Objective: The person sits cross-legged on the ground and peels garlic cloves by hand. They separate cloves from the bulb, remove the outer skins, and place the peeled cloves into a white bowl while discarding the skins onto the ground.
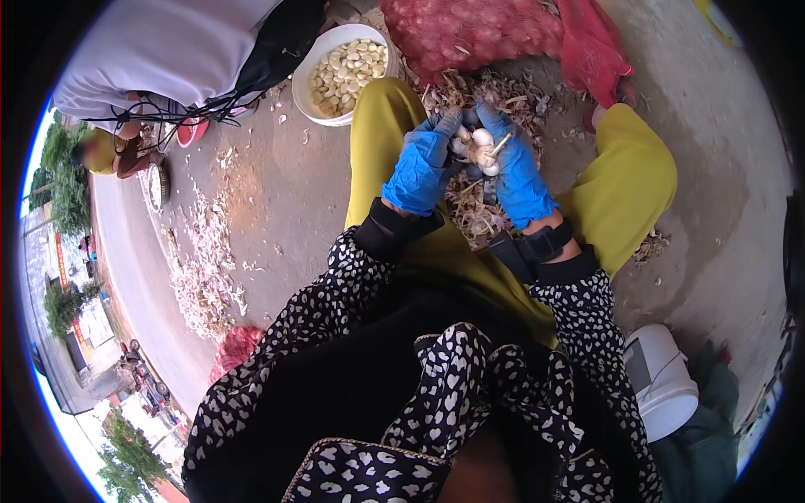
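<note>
Both hands wear blue gloves with darkened fingertips and meet between my knees. A partly peeled garlic bulb (482, 149) is held between them, its pale cloves bared and a stub of stalk sticking out to the right. My left hand (420, 165) grips the bulb from the left side. On the right side, my right hand (519, 173) closes around it, with the fingers partly hidden. Below the hands, garlic skins and stalks (475, 217) litter the ground. A white bucket (302, 94) beside my left knee holds many peeled garlic cloves (349, 72) in liquid.
Ahead lies a red mesh sack (471, 31) full of garlic. A lidded white bucket (660, 383) lies tilted at right. Dry skins (204, 276) are strewn over the concrete at left. Near a person in pale clothing (163, 50) are a red basin (192, 132) and a basket (158, 187).
</note>
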